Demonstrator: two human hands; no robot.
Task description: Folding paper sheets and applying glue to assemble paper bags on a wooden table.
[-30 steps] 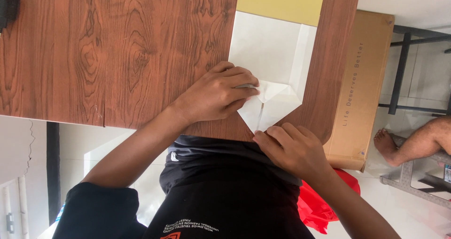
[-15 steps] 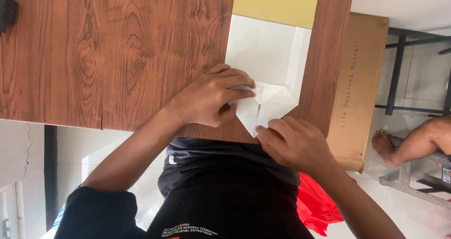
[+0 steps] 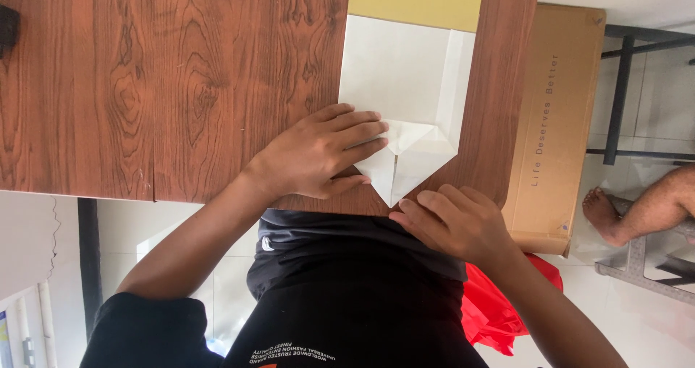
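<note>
Soft, even daylight fills the view, brightest on the pale floor [image 3: 637, 339] at the right, which is nearly washed out. The white paper [image 3: 402, 78] shows faint fold shadows. The worktop [image 3: 181, 71] grain is sharp; there is no glare or motion blur.

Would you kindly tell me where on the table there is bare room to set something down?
The wood left of the white paper and left hand is bare. It is crowded at the near edge, where both hands press the paper; the right hand sits there.
</note>
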